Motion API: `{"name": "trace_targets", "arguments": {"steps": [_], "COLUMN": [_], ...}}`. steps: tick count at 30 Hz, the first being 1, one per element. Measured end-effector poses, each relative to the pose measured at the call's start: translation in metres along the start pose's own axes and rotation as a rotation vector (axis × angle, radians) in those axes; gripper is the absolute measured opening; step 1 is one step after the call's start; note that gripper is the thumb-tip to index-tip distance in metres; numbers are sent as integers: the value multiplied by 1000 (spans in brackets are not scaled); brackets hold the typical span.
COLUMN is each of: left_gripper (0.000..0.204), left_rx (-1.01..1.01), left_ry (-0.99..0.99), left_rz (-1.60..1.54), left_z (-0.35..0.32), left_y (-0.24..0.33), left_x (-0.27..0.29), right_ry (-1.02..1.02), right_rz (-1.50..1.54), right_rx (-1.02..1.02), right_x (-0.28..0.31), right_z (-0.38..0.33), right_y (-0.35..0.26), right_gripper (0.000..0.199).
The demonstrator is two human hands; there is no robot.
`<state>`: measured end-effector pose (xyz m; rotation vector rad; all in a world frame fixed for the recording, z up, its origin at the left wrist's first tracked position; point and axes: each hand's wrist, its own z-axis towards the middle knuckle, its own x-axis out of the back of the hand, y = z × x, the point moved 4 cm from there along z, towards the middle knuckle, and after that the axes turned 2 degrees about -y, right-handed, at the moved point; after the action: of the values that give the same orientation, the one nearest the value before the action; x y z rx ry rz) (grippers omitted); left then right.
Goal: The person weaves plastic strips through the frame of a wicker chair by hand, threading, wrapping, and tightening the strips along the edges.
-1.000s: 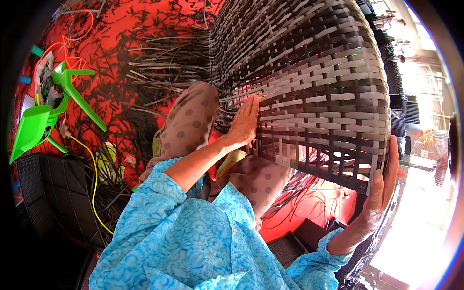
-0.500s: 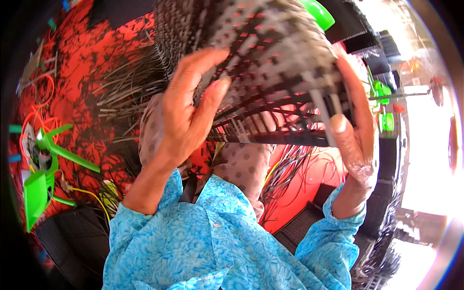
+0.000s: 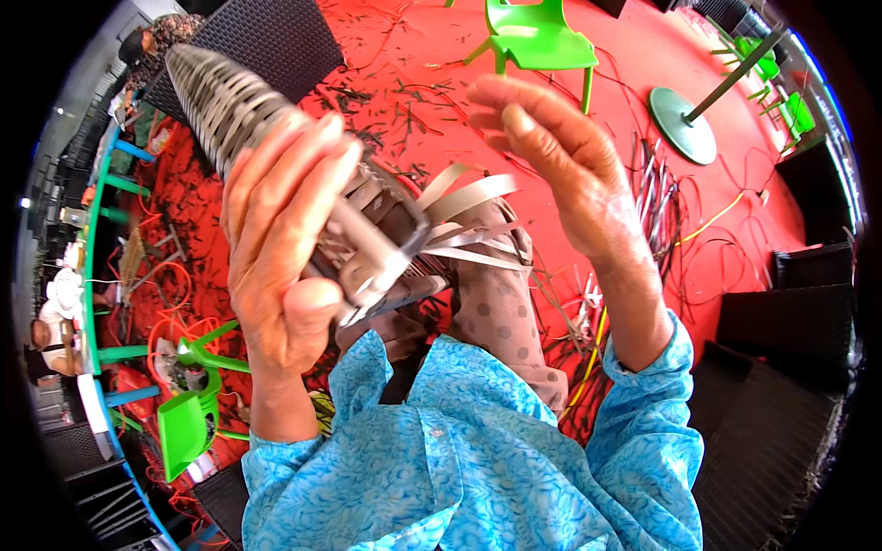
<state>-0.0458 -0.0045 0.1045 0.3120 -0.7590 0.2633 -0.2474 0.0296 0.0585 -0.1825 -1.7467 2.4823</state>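
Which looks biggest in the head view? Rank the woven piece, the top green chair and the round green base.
1. Woven piece, though nearness to the camera inflates it.
2. Green chair.
3. Round green base.

Grey woven wicker piece (image 3: pixel 276 147) with pale beige loose strips (image 3: pixel 469 197); turquoise floral-patterned shirt sleeves (image 3: pixel 643 432); brown polka-dotted trousers (image 3: pixel 501 312); bright red floor (image 3: pixel 606 119); lime green plastic chairs (image 3: pixel 537 37); a yellow cable (image 3: pixel 707 220).

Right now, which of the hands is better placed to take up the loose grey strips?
Probably the right hand: it is open and free, just above the loose strips. The left hand is wrapped around the woven piece.
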Motion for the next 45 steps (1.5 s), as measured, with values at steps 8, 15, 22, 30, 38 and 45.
{"name": "trace_targets", "arguments": {"steps": [8, 15, 22, 30, 38, 45], "left_gripper": [67, 55, 42, 33, 34, 33], "left_rx": [93, 29, 228, 209, 236, 223], "left_ry": [10, -73, -7, -8, -3, 27], "left_rz": [-142, -210, -392, -316, -311, -294], "left_z": [-27, -36, -40, -51, -58, -60], "left_y": [-4, -15, -8, -8, -5, -3], "left_x": [11, 27, 35, 42, 45, 46], "right_ry": [-52, -475, -798, -838, -1040, -1055], "right_rz": [339, 209, 184, 383, 631, 874], "right_rx": [-77, -2, -119, -312, -350, -353], "right_x": [-2, -40, -62, -88, -128, -149], "right_z": [-13, 7, 17, 14, 21, 17], "right_y": [28, -15, -5, 15, 38, 51], "right_gripper": [29, 26, 34, 25, 30, 26]}}
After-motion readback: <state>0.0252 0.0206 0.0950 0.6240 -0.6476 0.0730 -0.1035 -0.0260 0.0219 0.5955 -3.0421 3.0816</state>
